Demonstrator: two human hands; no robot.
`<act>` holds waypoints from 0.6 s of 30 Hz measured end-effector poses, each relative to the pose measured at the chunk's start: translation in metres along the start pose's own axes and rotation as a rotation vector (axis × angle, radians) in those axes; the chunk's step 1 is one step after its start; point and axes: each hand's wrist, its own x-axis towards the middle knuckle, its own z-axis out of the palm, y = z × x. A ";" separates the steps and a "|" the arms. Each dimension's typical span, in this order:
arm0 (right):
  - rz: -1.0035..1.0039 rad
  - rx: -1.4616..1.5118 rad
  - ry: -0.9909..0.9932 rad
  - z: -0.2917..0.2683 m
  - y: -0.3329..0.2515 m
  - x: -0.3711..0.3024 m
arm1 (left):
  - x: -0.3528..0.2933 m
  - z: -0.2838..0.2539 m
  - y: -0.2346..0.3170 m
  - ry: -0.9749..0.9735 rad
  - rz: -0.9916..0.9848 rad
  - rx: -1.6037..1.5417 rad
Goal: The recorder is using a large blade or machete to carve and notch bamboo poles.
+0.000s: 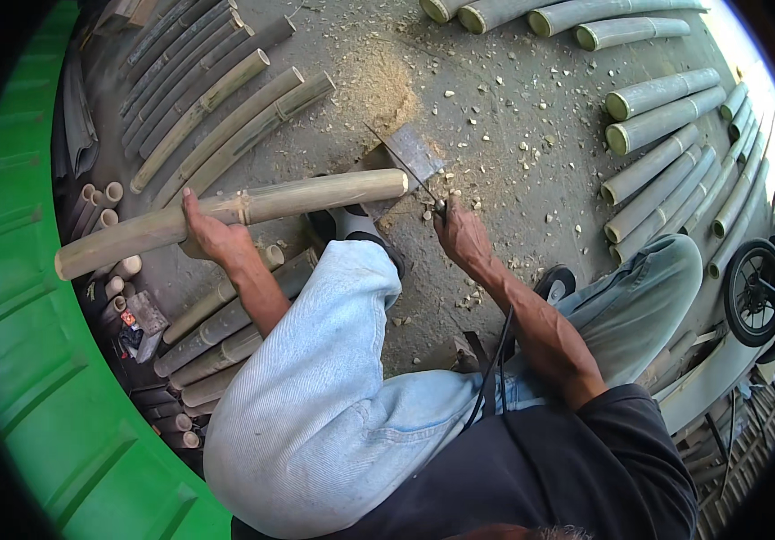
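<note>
A long bamboo pole (306, 200) lies slanting across the view over my left knee side, its cut end at the right. My left hand (216, 238) grips it left of the middle, with the fingers partly hidden beneath and behind it. My right hand (464, 232) is closed round the dark handle of a tool with a long, thin, dark blade (410, 171). That blade points up and left, just past the pole's right end; whether they touch I cannot tell. Behind the blade sits a worn, flat-topped block (416, 151) on the floor.
Sawdust (378, 85) and pale chips lie around the block. Bamboo poles (225, 99) lie at the far left, with more poles (666, 108) at the right. A green ribbed panel (36, 342) borders the left. At the right stands a small black wheel (755, 290).
</note>
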 end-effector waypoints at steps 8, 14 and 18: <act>-0.532 0.145 0.356 -0.034 -0.065 0.006 | 0.003 0.007 -0.002 0.163 0.128 0.029; -0.064 0.000 0.034 -0.002 -0.017 0.007 | 0.007 0.010 -0.010 0.062 0.132 0.017; -0.213 0.094 0.111 -0.023 -0.062 -0.001 | 0.012 0.000 -0.006 0.015 0.072 0.013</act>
